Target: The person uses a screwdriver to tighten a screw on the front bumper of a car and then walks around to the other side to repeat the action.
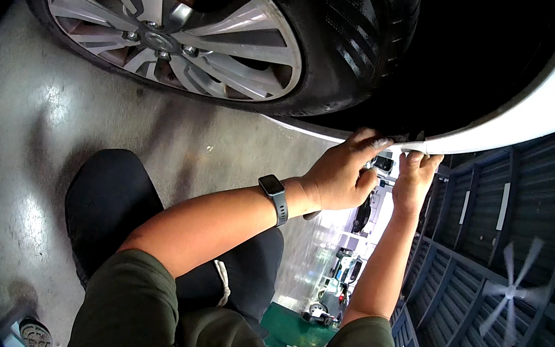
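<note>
- The left hand (342, 175) is curled, its fingers bent over the lower edge of the white wheel-arch panel (549, 105); the thumb presses up against that edge. Something small and dark sits under the palm, but I cannot tell what it is.
- The right hand (416, 179) reaches up just right of the left one, fingers hooked over the same white edge, gripping it.
- The two hands are close together, almost touching, at the middle of the scene.
- A dark smartwatch (273, 196) is strapped round the left wrist.
- The white panel runs from the hands up to the far right, curving round a dark wheel well.
- Far and left of the hands stands the car's tyre (352, 49) with a silver multi-spoke alloy wheel (172, 17).
- Beneath lies a grey glossy concrete floor (34, 139).
- The person wears an olive-green short-sleeved shirt (130, 316) and dark trousers (110, 200).
</note>
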A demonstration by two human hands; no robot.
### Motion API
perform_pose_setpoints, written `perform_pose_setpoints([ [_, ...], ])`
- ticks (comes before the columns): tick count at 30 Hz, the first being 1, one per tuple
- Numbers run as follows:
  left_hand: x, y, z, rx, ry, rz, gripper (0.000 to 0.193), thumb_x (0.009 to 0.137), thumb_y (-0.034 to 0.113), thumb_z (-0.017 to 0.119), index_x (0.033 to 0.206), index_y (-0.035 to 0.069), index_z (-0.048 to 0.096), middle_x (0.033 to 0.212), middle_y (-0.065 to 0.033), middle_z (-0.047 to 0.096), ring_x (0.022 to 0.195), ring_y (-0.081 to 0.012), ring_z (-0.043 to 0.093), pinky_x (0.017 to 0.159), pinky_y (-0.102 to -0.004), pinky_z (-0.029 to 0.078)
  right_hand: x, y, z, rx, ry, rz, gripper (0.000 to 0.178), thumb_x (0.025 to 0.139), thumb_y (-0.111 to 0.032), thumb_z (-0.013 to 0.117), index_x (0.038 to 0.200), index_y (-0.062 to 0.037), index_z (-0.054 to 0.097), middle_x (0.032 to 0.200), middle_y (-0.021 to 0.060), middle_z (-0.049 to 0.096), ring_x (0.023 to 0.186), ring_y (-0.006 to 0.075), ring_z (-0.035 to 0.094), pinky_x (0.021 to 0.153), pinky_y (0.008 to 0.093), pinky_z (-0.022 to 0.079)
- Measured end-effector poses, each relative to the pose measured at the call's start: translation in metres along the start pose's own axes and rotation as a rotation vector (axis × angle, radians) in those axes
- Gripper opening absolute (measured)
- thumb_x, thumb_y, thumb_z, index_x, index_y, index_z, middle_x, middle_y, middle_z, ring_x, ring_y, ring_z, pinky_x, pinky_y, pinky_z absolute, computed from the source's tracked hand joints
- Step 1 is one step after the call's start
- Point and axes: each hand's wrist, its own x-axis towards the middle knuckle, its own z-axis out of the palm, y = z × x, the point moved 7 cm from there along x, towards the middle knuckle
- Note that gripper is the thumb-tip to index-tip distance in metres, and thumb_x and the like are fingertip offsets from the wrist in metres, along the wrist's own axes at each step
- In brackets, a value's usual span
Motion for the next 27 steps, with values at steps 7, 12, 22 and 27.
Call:
perform_pose_setpoints([
  [7, 0.004, -0.001, 0.005, 0.040, -0.033, -0.005, 0.053, 0.090, 0.007, 0.057, 0.143, 0.000, 0.054, 0.134, -0.0256, 0.054, 0.115, -0.0411, 0.061, 0.097, -0.0458, 0.053, 0.005, 0.011, -0.008, -0.039, -0.014, -0.055, 0.127, 0.081, -0.062, 0.082, 0.160, 0.0050, 0.008, 0.152, 0.0239, 0.040, 0.139, 0.0320, 0.040, 0.118, 0.0440, 0.029],
  [12, 0.001, 0.000, 0.006, 0.058, 0.032, 0.001, 0.049, 0.090, 0.005, 0.057, 0.139, -0.002, 0.056, 0.134, -0.0244, 0.056, 0.121, -0.0395, 0.058, 0.103, -0.0450, 0.049, 0.000, 0.009, -0.001, -0.020, 0.065, -0.053, 0.141, 0.079, -0.064, 0.083, 0.160, 0.0097, -0.005, 0.166, 0.0316, 0.014, 0.156, 0.0387, 0.015, 0.127, 0.0466, 0.012],
  [22, 0.050, 0.028, 0.011, 0.572, -0.179, -0.084, 0.023, 0.096, 0.017, 0.065, 0.108, -0.003, 0.068, 0.089, -0.0261, 0.071, 0.084, -0.0427, 0.071, 0.073, -0.0435, 0.057, -0.117, 0.097, 0.039, 0.528, 0.056, 0.370, 0.077, 0.096, -0.011, 0.074, 0.158, -0.0002, 0.030, 0.153, 0.0199, 0.047, 0.132, 0.0290, 0.057, 0.110, 0.0400, 0.047],
  [27, 0.065, 0.039, 0.015, 0.664, -0.303, -0.094, 0.030, 0.100, 0.025, 0.065, 0.106, -0.004, 0.072, 0.091, -0.0237, 0.073, 0.082, -0.0338, 0.073, 0.073, -0.0383, 0.056, -0.182, 0.161, 0.107, 0.629, -0.136, 0.563, 0.063, 0.100, -0.008, 0.066, 0.153, 0.0085, 0.037, 0.142, 0.0188, 0.058, 0.124, 0.0250, 0.062, 0.109, 0.0352, 0.047],
])
